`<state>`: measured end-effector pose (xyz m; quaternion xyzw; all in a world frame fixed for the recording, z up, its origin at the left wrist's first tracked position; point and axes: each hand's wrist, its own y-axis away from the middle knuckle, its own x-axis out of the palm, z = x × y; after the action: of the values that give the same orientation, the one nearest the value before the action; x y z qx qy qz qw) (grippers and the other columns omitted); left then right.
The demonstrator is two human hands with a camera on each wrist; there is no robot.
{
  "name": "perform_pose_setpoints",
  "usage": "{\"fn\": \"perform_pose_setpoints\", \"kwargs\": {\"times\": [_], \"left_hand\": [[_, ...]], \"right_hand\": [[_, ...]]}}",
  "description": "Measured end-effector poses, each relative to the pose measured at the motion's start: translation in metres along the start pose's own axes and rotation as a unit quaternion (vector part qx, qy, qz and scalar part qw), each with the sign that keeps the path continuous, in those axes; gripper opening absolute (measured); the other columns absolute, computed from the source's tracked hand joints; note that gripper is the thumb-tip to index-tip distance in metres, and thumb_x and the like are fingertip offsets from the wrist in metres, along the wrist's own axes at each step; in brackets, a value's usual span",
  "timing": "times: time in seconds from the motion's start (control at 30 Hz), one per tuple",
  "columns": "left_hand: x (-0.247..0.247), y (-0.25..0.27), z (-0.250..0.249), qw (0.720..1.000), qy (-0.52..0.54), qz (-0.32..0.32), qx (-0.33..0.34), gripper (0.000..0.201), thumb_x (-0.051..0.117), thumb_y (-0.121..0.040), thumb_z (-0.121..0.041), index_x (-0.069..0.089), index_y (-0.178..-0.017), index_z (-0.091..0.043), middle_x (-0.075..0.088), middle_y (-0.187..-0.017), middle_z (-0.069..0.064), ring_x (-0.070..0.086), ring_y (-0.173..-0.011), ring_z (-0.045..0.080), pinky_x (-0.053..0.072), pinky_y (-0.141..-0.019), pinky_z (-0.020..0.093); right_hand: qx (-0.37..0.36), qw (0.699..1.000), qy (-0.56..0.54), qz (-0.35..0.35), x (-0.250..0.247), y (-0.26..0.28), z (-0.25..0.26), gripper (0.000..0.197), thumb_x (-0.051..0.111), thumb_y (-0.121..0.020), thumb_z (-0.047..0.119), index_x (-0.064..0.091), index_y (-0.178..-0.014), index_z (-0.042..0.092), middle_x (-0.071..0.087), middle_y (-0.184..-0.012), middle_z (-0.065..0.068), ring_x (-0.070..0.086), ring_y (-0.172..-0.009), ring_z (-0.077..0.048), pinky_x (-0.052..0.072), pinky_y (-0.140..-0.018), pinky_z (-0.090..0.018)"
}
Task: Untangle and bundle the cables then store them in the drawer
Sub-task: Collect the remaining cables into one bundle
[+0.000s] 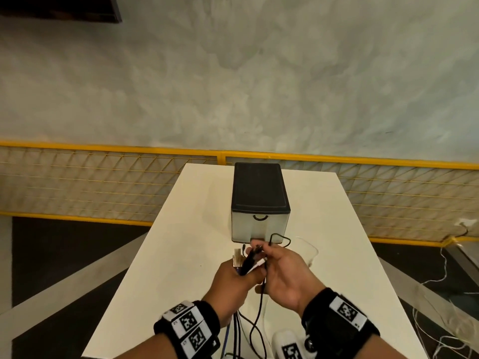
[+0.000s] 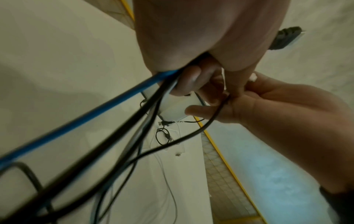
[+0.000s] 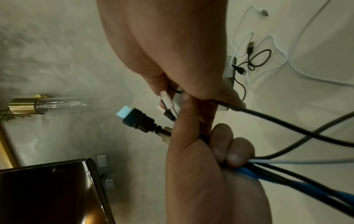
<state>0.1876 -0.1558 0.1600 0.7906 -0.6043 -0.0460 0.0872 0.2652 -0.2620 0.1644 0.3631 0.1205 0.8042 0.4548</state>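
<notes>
Over the white table (image 1: 181, 229), my left hand (image 1: 230, 281) grips a bundle of cables (image 1: 250, 263) in its fist: a blue cable (image 3: 268, 177), thick black ones and a white one. An HDMI plug (image 3: 138, 119) with a pale blue cap sticks out above the fist. My right hand (image 1: 282, 268) pinches a thin black cable (image 3: 287, 121) and a white plug (image 3: 168, 101) at the top of the bundle. The cable tails (image 1: 255, 330) hang toward the near table edge. The drawer unit (image 1: 259, 193), black-topped with a silver front, stands shut just beyond my hands.
A loose black USB cable (image 3: 256, 59) and a white cable (image 3: 277, 53) lie on the table by the drawer unit. A white device (image 1: 285, 343) sits at the near edge. A yellow mesh fence (image 1: 103, 182) runs behind the table; wires (image 1: 440, 294) trail on the floor at right.
</notes>
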Motion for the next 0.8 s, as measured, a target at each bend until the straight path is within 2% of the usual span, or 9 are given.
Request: {"fn": "perform_pose_setpoints", "kwargs": {"times": [0.1,0.17,0.23,0.3,0.33,0.4,0.5,0.7,0.8], "left_hand": [[0.002,0.004,0.001,1.0,-0.008,0.017,-0.001,0.018,0.065,-0.091,-0.005,0.067,-0.108,-0.01,0.053,-0.042,-0.02,0.048,-0.037,-0.006,0.033,-0.041,0.005],[0.004,0.006,0.0,0.999,-0.022,0.03,-0.004,0.012,0.063,-0.092,-0.003,0.066,-0.099,-0.012,0.054,-0.044,-0.018,0.047,-0.036,-0.006,0.033,-0.04,0.005],[0.003,0.007,0.0,0.998,-0.04,0.045,-0.018,0.012,0.063,-0.091,-0.004,0.067,-0.088,-0.016,0.056,-0.053,-0.014,0.045,-0.035,-0.004,0.033,-0.04,0.007],[-0.001,0.009,0.004,0.994,-0.066,0.071,-0.045,0.01,0.068,-0.087,-0.01,0.065,-0.078,-0.013,0.054,-0.062,0.002,0.038,-0.038,0.002,0.03,-0.04,0.014],[-0.006,0.01,0.008,0.99,-0.085,0.089,-0.066,0.014,0.069,-0.085,-0.012,0.062,-0.072,-0.014,0.05,-0.064,0.008,0.033,-0.039,0.006,0.027,-0.041,0.017],[-0.015,0.013,0.016,0.978,-0.13,0.126,-0.104,0.024,0.069,-0.082,-0.011,0.055,-0.064,-0.018,0.046,-0.057,0.002,0.03,-0.037,0.006,0.025,-0.04,0.017],[-0.029,0.019,0.024,0.961,-0.172,0.155,-0.15,0.021,0.074,-0.075,-0.018,0.054,-0.071,-0.018,0.045,-0.056,-0.004,0.028,-0.04,0.01,0.022,-0.043,0.021],[-0.046,0.019,0.031,0.926,-0.25,0.216,-0.186,0.026,0.08,-0.071,-0.03,0.056,-0.062,-0.024,0.042,-0.056,-0.006,0.031,-0.042,0.01,0.024,-0.044,0.021],[-0.051,0.018,0.032,0.954,-0.153,0.167,-0.197,0.024,0.076,-0.079,-0.029,0.069,-0.088,-0.008,0.054,-0.064,0.001,0.03,-0.043,0.01,0.023,-0.043,0.02]], "right_hand": [[0.003,1.0,-0.021,0.009,-0.003,0.002,-0.003,0.027,0.046,-0.096,0.028,0.072,-0.098,0.02,0.055,-0.11,-0.011,0.055,-0.062,-0.022,0.029,-0.06,-0.031],[0.024,0.999,-0.026,0.018,-0.002,0.005,-0.003,0.024,0.049,-0.093,0.029,0.071,-0.099,0.021,0.056,-0.11,-0.011,0.06,-0.07,-0.026,0.032,-0.061,-0.031],[0.038,0.998,-0.051,0.014,-0.002,0.005,0.0,0.022,0.053,-0.092,0.027,0.069,-0.104,0.018,0.066,-0.113,-0.012,0.065,-0.086,-0.03,0.048,-0.075,-0.039],[0.027,0.997,-0.072,-0.003,-0.004,0.004,0.011,0.022,0.052,-0.094,0.025,0.064,-0.11,0.015,0.069,-0.122,-0.012,0.065,-0.103,-0.029,0.045,-0.096,-0.051],[0.016,0.997,-0.074,-0.013,-0.007,0.004,0.02,0.02,0.049,-0.095,0.025,0.061,-0.109,0.016,0.07,-0.119,-0.012,0.065,-0.105,-0.028,0.044,-0.095,-0.049],[-0.016,0.996,-0.081,-0.04,-0.016,0.003,0.041,0.015,0.044,-0.097,0.024,0.057,-0.105,0.02,0.074,-0.102,-0.011,0.069,-0.093,-0.026,0.045,-0.081,-0.044],[-0.054,0.992,-0.075,-0.082,-0.03,0.003,0.067,0.016,0.043,-0.099,0.022,0.056,-0.109,0.02,0.068,-0.078,-0.005,0.065,-0.075,-0.023,0.048,-0.072,-0.04],[-0.078,0.987,-0.092,-0.105,-0.047,0.0,0.085,0.016,0.043,-0.1,0.022,0.058,-0.105,0.02,0.064,-0.067,-0.002,0.063,-0.065,-0.021,0.053,-0.07,-0.038],[-0.083,0.992,-0.032,-0.089,-0.052,0.008,0.074,0.02,0.043,-0.1,0.023,0.06,-0.109,0.018,0.063,-0.072,-0.003,0.063,-0.068,-0.021,0.051,-0.068,-0.037]]}}
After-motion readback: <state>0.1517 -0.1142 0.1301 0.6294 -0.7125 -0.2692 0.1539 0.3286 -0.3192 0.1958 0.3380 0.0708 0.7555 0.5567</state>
